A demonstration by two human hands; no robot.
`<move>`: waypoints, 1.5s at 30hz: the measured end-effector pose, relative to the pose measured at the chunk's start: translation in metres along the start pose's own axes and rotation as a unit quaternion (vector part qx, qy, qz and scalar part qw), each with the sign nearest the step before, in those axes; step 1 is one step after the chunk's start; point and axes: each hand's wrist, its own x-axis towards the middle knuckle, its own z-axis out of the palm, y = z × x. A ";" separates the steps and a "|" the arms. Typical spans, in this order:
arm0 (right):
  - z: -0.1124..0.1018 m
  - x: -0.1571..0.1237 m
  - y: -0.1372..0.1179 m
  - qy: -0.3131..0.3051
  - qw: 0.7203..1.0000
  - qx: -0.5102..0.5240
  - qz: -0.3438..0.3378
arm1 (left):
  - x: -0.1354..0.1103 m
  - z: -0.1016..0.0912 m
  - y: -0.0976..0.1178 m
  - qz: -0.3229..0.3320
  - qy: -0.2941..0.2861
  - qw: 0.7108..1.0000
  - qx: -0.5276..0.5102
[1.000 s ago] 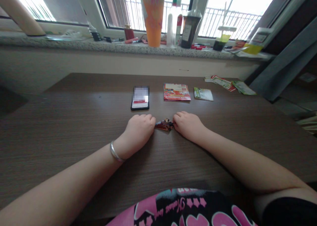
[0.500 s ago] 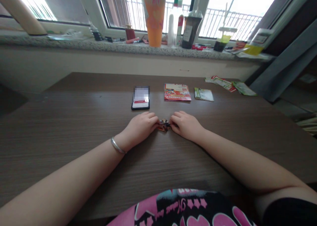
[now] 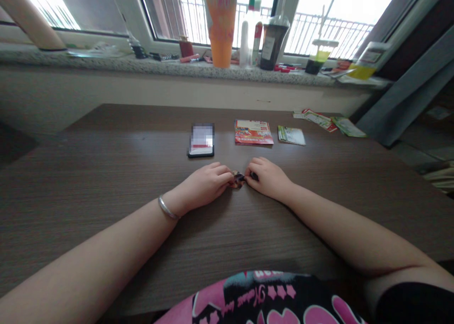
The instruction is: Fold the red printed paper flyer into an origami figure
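A small folded piece of dark, colourfully printed paper (image 3: 237, 179) lies on the brown wooden table (image 3: 106, 172) between my two hands. My left hand (image 3: 204, 186), with a silver bracelet on its wrist, pinches the paper's left side with closed fingers. My right hand (image 3: 267, 177) pinches the right side, fingers curled. Both hands rest on the tabletop and almost touch. Most of the paper is hidden by my fingertips.
A phone (image 3: 201, 140) lies just beyond my hands. A red leaflet (image 3: 253, 132), a green-white card stack (image 3: 291, 135) and more leaflets (image 3: 329, 121) lie farther right. The stone windowsill (image 3: 106, 65) holds an orange cup (image 3: 220, 26), bottles and a dark drink cup (image 3: 271, 42).
My hands have closed in towards each other, and the paper between them has become shorter and more covered by my fingers.
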 end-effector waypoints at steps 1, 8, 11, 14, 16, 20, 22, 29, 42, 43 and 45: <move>0.001 0.000 0.001 0.002 1.000 0.016 -0.002 | 0.000 -0.001 0.001 -0.004 -0.001 1.000 -0.003; 0.006 0.003 0.007 0.034 0.986 0.158 0.040 | -0.003 -0.001 0.002 -0.092 0.017 0.991 -0.092; 0.005 0.003 0.007 0.052 0.974 0.210 0.061 | -0.003 0.002 0.002 -0.125 0.039 0.981 -0.146; 0.004 0.000 0.005 0.058 0.958 0.269 0.079 | -0.002 0.003 0.003 -0.158 0.051 0.962 -0.217; 0.002 -0.001 0.003 0.048 0.950 0.301 0.071 | -0.001 0.002 0.004 -0.182 0.056 0.948 -0.256; -0.001 -0.003 -0.001 0.012 0.949 0.312 0.031 | 0.000 0.000 0.005 -0.196 0.054 0.938 -0.282; -0.001 -0.002 -0.002 0.003 0.960 0.278 0.020 | 0.000 0.000 0.004 -0.186 0.048 0.945 -0.263; 0.002 0.002 -0.001 0.022 0.972 0.235 0.011 | 0.001 0.000 0.003 -0.162 0.046 0.977 -0.131; 0.006 0.007 0.002 0.044 0.981 0.187 -0.010 | 0.001 0.003 0.002 -0.196 0.033 0.978 -0.061; 0.007 0.008 0.002 0.042 0.983 0.180 0.000 | 0.002 0.003 0.003 -0.201 0.032 0.977 -0.060; 0.008 0.009 0.001 0.037 0.986 0.165 0.016 | 0.004 0.001 0.005 -0.209 0.033 0.976 -0.055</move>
